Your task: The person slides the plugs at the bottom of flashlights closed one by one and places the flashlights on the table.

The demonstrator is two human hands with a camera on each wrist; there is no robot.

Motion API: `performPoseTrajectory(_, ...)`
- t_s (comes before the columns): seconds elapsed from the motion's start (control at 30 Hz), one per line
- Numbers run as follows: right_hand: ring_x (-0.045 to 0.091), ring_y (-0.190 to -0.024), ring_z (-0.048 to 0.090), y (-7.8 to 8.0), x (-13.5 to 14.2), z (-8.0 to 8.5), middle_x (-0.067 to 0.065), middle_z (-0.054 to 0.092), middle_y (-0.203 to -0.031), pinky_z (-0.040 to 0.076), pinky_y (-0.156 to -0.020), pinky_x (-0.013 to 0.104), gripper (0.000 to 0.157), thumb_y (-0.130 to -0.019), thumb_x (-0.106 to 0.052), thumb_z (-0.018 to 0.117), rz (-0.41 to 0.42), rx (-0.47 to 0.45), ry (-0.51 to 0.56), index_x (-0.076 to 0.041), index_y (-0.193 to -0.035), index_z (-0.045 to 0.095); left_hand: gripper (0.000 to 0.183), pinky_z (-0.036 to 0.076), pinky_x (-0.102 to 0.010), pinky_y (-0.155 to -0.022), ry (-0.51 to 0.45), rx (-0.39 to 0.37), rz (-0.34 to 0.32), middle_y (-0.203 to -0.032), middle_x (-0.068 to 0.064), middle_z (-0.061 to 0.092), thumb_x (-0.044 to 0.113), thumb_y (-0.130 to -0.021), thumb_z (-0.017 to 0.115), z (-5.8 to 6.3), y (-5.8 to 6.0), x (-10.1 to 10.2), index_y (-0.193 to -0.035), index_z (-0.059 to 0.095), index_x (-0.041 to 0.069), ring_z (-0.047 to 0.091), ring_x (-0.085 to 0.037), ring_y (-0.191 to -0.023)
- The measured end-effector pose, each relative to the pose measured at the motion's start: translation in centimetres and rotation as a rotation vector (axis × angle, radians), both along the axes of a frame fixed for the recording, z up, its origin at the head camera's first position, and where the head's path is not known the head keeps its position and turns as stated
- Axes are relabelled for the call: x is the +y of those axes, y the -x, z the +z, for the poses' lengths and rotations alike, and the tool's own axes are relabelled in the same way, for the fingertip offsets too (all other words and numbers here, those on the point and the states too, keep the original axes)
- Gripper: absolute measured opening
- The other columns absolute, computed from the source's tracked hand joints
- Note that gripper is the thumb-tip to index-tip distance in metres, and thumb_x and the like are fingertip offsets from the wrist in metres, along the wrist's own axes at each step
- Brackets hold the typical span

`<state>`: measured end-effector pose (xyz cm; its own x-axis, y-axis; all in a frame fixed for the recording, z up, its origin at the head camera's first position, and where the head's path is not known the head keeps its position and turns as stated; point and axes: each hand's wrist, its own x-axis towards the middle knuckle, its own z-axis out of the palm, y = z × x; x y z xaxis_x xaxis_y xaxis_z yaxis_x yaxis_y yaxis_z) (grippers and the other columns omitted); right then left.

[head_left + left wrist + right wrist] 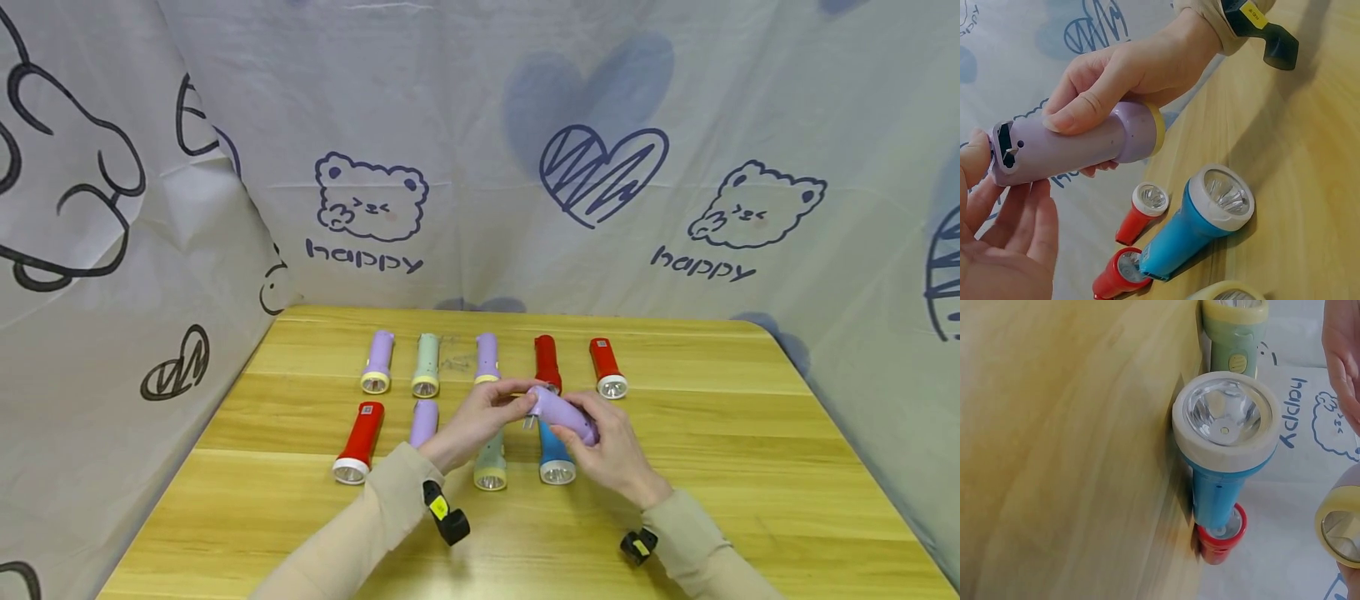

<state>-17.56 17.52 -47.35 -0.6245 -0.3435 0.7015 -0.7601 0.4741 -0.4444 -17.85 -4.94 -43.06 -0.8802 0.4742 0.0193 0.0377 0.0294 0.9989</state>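
A purple flashlight (557, 410) is held tilted above the table between both hands. My right hand (615, 446) grips its body, thumb on the near side. At the tail end, my left hand (480, 417) pinches it between thumb and fingers. Metal plug prongs (529, 422) stick out from that end in the head view. The left wrist view shows a dark slot (1005, 145) in the tail and a yellow head ring (1159, 130). Just below the hands lies a blue flashlight (556, 454) with a white head, partly covered.
Flashlights lie in two rows on the wooden table (247, 492): red ones (360, 437) with white heads, and purple (378, 354) and green (427, 358) ones with yellow heads. The left arm partly hides a purple and a green one. A patterned cloth (480, 167) hangs behind.
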Motion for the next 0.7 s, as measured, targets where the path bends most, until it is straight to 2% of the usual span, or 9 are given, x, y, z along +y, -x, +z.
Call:
performPoseTrajectory(0.17, 0.012, -0.082, 0.062, 0.00, -0.25, -0.02, 0.008, 0.072, -0.100, 0.053, -0.067, 0.027, 0.038, -0.076, 0.000, 0.081, 0.015, -0.001, 0.041, -0.005, -0.111, 0.067, 0.044, 0.050, -0.026, -0.102, -0.088, -0.031, -0.018, -0.144, -0.019, 0.058, 0.023, -0.105, 0.055, -0.33, -0.02, 0.23, -0.143, 0.054, 0.002, 0.061, -0.006, -0.112)
performPoseTrajectory(0.33, 0.013, -0.083, 0.061, -0.12, -0.50, 0.21, 0.009, 0.072, -0.101, 0.053, -0.068, 0.028, 0.040, -0.075, 0.003, 0.082, 0.015, -0.016, 0.082, -0.004, -0.111, 0.067, 0.041, 0.051, -0.021, -0.095, -0.142, -0.085, 0.006, -0.143, -0.017, 0.059, 0.023, -0.104, 0.056, -0.42, -0.05, 0.69, -0.141, 0.056, 0.003, 0.061, -0.004, -0.107)
performPoseTrajectory(0.53, 0.012, -0.085, 0.061, -0.23, -0.66, 0.05, 0.009, 0.072, -0.102, 0.053, -0.071, 0.027, 0.039, -0.075, 0.003, 0.083, 0.013, -0.047, 0.095, -0.005, -0.110, 0.068, 0.039, 0.051, -0.024, -0.096, -0.164, -0.127, 0.031, -0.143, -0.016, 0.059, 0.018, -0.105, 0.054, -0.70, -0.23, 0.81, -0.140, 0.056, 0.002, 0.061, -0.003, -0.107)
performPoseTrajectory(0.7, 0.009, -0.088, 0.061, -0.32, -0.71, -0.38, 0.009, 0.072, -0.104, 0.054, -0.073, 0.027, 0.039, -0.076, 0.003, 0.082, 0.008, -0.088, 0.100, -0.006, -0.111, 0.068, 0.046, 0.050, -0.025, -0.097, -0.158, -0.115, 0.026, -0.144, -0.019, 0.057, 0.022, -0.105, 0.054, -0.90, -0.40, 0.75, -0.143, 0.051, -0.003, 0.059, -0.002, -0.106)
